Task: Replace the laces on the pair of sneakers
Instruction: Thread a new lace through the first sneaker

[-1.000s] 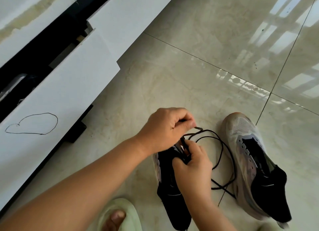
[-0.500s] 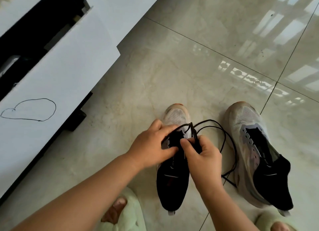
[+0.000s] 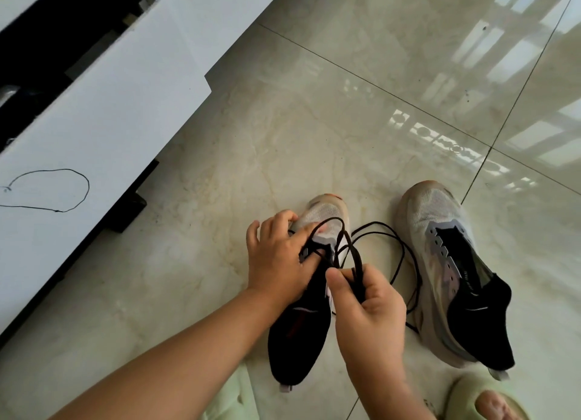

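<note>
Two pale mesh sneakers with black collars stand on the tile floor. On the left sneaker (image 3: 323,214), my left hand (image 3: 276,256) lies over the lacing area with its fingers spread, and a loop of black lace (image 3: 386,234) passes over the index finger. My right hand (image 3: 367,300) pinches a bunch of the same lace between thumb and curled fingers, just right of the sneaker's tongue. The rest of the lace trails in loops on the floor between the shoes. The right sneaker (image 3: 440,231) stands alone with bare eyelets.
A white cabinet (image 3: 110,111) with a drawn black outline on it and a dark gap runs along the left. My feet in pale green slippers (image 3: 471,400) are at the bottom edge. Glossy beige tiles (image 3: 377,74) spread ahead.
My left hand has spread its fingers and moved toward the left sneaker's toe, with the lace over one finger. My right hand has gathered the lace and drawn back slightly.
</note>
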### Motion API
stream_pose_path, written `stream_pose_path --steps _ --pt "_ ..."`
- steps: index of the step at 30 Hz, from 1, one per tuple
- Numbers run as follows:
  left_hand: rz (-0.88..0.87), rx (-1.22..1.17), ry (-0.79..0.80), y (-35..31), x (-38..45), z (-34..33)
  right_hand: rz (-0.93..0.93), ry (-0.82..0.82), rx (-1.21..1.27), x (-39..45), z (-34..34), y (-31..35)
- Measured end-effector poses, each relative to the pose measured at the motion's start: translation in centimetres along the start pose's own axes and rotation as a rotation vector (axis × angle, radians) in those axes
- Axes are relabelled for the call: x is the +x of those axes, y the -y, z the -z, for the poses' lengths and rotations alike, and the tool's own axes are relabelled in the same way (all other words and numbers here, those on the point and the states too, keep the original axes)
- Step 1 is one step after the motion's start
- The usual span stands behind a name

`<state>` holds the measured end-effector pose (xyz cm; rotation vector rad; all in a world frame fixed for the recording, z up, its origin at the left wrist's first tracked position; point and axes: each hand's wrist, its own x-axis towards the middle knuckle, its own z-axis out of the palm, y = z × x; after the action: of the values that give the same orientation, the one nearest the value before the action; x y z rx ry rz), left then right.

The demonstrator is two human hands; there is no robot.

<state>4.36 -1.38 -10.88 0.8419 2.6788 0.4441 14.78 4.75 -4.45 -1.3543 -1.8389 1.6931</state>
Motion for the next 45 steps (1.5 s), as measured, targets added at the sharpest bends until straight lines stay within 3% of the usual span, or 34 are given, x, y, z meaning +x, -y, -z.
stream_pose_path --steps 10,22,25,31,39,45 --pt "0.121 -0.047 -0.078 0.6 2.3 0.5 0.079 0.063 0.111 -1.1 1.3 2.4" --pt "0.238 -0.107 -0.029 1.2 3.7 0.6 0.253 0.112 0.145 -3.0 3.0 6.0" --pt "0.276 -0.131 -0.025 1.2 3.9 0.6 0.197 0.09 0.135 -3.0 3.7 5.8" --pt "0.212 -0.086 -0.053 1.1 3.4 0.6 0.188 0.108 0.106 -2.7 4.4 6.1" --pt "0.133 -0.222 0.001 1.0 3.2 1.1 0.243 0.108 -0.016 -2.8 4.5 5.0" --pt "0.049 -0.436 -0.173 1.6 2.1 2.2 0.204 0.133 -0.224 -0.5 4.2 3.8"
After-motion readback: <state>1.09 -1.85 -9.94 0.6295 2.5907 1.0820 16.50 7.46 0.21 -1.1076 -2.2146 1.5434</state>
